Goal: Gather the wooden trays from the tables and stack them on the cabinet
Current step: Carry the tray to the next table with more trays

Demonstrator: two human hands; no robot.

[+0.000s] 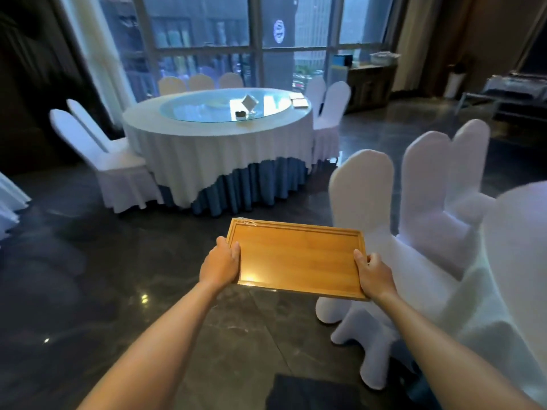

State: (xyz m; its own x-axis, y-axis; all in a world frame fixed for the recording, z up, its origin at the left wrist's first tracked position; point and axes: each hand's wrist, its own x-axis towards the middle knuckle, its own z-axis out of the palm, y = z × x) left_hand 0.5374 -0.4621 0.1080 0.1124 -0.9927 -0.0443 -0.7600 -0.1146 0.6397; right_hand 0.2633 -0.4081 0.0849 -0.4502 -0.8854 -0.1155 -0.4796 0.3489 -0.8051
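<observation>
**A:** Between the two hands, out in front at arm's length, is the wooden tray (pixel 299 258). Who has hold of it?

**B:** Both do. The left hand (pixel 220 266) is clamped on the tray's left short edge, thumb over the rim and fingers under it. The right hand (pixel 374 276) is closed the same way on the right short edge. The tray is level, carried over the dark floor (pixel 88 291), touching nothing but the hands.

**A:** So which step is this?

**B:** I'd judge it the carrying step: one tray gathered and in transit, not yet set down anywhere.

**A:** And beyond the grip?

**B:** Far ahead of the held tray stands a round table (pixel 219 134) with a white cloth and a glass turntable. Near its right edge lies something flat and pale that may be another tray (pixel 300 101); it is too small and blurred to be sure. Further right of that, against the window, is a wooden cabinet (pixel 370 84) with some things on top that I cannot make out.

**A:** Anything close to the hands?

**B:** White-covered chairs (pixel 364 196) just beyond and to the right of the right hand.

**A:** What does the next move call for?

**B:** In my view, keeping both hands closed and the tray flat, passing left of those chairs, and heading for the cabinet, perhaps collecting from the round table on the way.
</observation>
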